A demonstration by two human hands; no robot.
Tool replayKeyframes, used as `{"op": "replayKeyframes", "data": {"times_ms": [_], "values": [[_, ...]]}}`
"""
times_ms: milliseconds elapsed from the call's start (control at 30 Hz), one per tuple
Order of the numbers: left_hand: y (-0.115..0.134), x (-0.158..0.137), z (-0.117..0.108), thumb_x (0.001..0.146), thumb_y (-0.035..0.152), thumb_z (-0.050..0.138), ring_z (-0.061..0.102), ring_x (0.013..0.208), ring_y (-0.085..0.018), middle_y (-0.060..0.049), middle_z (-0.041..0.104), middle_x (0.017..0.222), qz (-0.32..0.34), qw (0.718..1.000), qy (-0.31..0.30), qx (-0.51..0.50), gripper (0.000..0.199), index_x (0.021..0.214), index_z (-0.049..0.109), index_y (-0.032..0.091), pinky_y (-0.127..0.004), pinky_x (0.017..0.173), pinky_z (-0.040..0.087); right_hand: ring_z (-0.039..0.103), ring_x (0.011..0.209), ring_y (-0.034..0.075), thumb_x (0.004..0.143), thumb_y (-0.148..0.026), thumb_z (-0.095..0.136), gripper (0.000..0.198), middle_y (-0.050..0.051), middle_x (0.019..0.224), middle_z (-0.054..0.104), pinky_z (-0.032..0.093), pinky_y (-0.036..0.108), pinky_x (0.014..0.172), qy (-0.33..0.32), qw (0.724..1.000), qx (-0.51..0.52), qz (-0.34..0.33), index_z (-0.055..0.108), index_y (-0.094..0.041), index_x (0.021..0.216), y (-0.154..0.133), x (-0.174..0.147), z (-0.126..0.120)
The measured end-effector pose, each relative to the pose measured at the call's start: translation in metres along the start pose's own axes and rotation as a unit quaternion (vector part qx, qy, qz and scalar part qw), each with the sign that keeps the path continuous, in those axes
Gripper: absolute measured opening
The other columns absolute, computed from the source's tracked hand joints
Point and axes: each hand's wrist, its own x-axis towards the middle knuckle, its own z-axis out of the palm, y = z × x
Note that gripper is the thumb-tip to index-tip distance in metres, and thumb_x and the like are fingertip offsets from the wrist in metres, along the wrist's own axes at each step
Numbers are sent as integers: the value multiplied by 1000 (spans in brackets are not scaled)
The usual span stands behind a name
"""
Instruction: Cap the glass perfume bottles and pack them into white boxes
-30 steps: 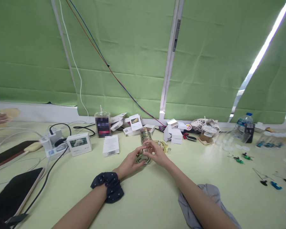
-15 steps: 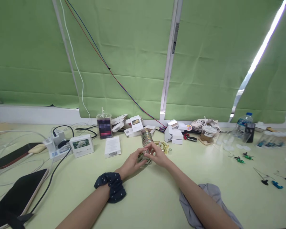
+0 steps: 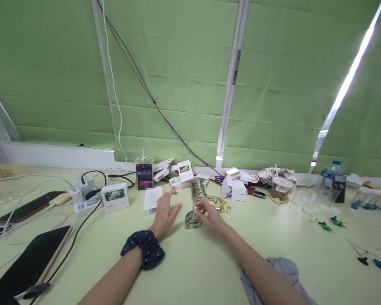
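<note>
My left hand (image 3: 165, 216) is spread, apart from a shiny patterned cylinder (image 3: 197, 189) mid-bench (image 3: 184, 262). My right hand (image 3: 211, 217) curls across the cylinder from the right, hiding part of it; I cannot tell whether thumb and fingers pinch it. With only that hand at it, an uneven push could shift the cylinder, and a careless knuckle could scatter the gold-coloured pieces (image 3: 221, 205) just beside it.

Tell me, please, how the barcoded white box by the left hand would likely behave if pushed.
The white box would probably slide rather than roll, since it lies on a flat face. It looks fairly stiff, judging by its straight edges. It seems unlikely to tip, sitting low on the table.
</note>
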Motion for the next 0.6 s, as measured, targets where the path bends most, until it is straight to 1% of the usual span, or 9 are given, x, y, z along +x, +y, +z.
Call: {"op": "replayKeyframes", "data": {"times_ms": [33, 67, 133, 200, 267, 300, 400, 500, 600], "values": [[-5, 3, -3, 89, 41, 45, 43, 120, -31, -15, 52, 123, -46, 995, 51, 72, 52, 134, 38, 16, -48, 103, 29, 58, 83, 18, 88, -31, 52, 20, 5, 91, 60, 47, 30, 70, 3, 1000, -8, -3, 49, -21, 105, 0, 0, 1], [-11, 6, -6, 87, 42, 45, 40, 121, -34, -18, 49, 125, -102, 981, 92, 141, 53, 131, 41, 12, -51, 102, 28, 58, 83, 18, 88, -31, 52, 20, 5, 92, 60, 47, 30, 69, 6, 1000, -15, -4, 49, -21, 105, 0, -1, 2], [-23, 10, -12, 85, 45, 47, 35, 124, -39, -22, 42, 131, -207, 941, 133, 234, 58, 130, 41, 9, -54, 100, 26, 58, 83, 18, 87, -29, 52, 23, 5, 94, 60, 48, 29, 69, 10, 1000, -23, -6, 48, -21, 109, 0, -1, 4], [-34, 12, -18, 83, 50, 46, 32, 126, -41, -25, 38, 136, -310, 907, 119, 260, 67, 134, 36, 8, -55, 99, 25, 58, 83, 17, 87, -28, 51, 28, 5, 96, 60, 48, 29, 69, 12, 999, -30, -6, 46, -22, 114, -1, -1, 5], [-44, 14, -23, 80, 53, 46, 31, 127, -44, -29, 39, 135, -404, 880, 68, 241, 73, 133, 34, 3, -56, 98, 25, 58, 84, 17, 87, -27, 50, 30, 5, 99, 61, 48, 29, 70, 10, 999, -35, -8, 45, -23, 117, -3, -2, 4], [-48, 14, -26, 79, 53, 47, 31, 126, -45, -30, 42, 131, -428, 874, 42, 227, 74, 130, 38, 1, -56, 98, 25, 58, 85, 18, 87, -27, 51, 30, 6, 101, 61, 48, 30, 71, 7, 999, -37, -10, 45, -23, 117, -4, -2, 4], [-56, 16, -30, 76, 50, 50, 32, 128, -43, -27, 53, 123, -432, 881, -7, 192, 65, 122, 47, 4, -53, 100, 25, 59, 92, 19, 83, -31, 59, 40, 6, 112, 60, 48, 32, 79, -17, 999, -39, -11, 46, -25, 121, -5, -4, 2], [-59, 16, -31, 74, 46, 51, 31, 130, -41, -24, 53, 125, -422, 892, -28, 159, 64, 125, 45, 8, -51, 102, 23, 57, 102, 21, 76, -31, 68, 57, 7, 122, 56, 45, 36, 88, -55, 998, -43, -5, 43, -27, 126, -7, -5, 2], [-61, 16, -34, 71, 44, 54, 32, 130, -44, -24, 52, 129, -411, 904, -44, 114, 65, 126, 47, 10, -53, 103, 22, 56, 105, 22, 72, -22, 69, 67, 5, 127, 54, 44, 37, 90, -89, 994, -53, 19, 40, -30, 131, -9, -7, 1]]}}
